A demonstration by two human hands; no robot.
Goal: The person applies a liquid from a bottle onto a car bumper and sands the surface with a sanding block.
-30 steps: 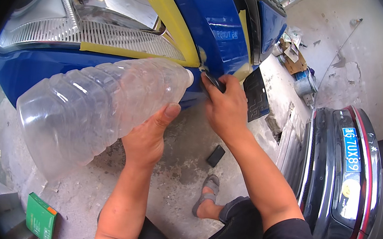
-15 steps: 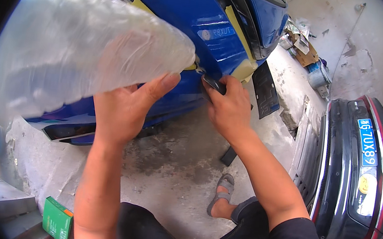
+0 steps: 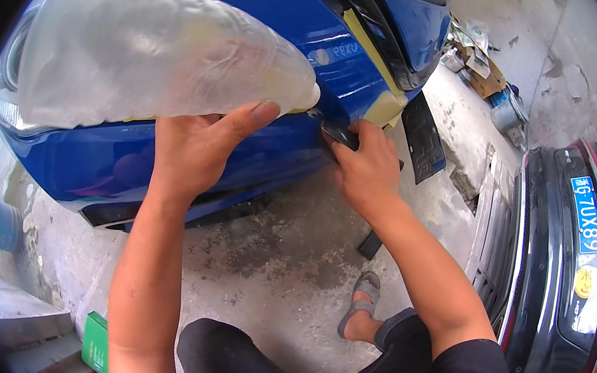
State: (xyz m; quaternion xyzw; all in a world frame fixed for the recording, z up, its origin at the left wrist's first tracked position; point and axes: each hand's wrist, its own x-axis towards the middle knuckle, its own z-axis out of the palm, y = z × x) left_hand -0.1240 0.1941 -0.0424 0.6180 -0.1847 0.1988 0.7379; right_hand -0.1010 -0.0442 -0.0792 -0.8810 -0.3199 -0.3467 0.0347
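Observation:
My left hand grips a big translucent plastic bottle, thumb along its underside. The bottle lies nearly level, its neck pointing right, close over the blue car bumper. Just right of the bottle's mouth, my right hand pinches a small dark flat piece, possibly sandpaper or a sanding pad, against the bumper. Its far face is hidden. Yellow masking tape runs along a panel edge beyond my hands, and a wider tape patch sits by the bumper's right end.
A black car stands at the right. Behind it are a metal bucket and scraps of cardboard. A dark panel leans beside the bumper. Left are a blue bucket and a green box. A black block lies on the floor.
The bottle has swung to a more level position, its mouth shifting slightly right. My right hand has moved a little right with the dark piece. The view has shifted somewhat.

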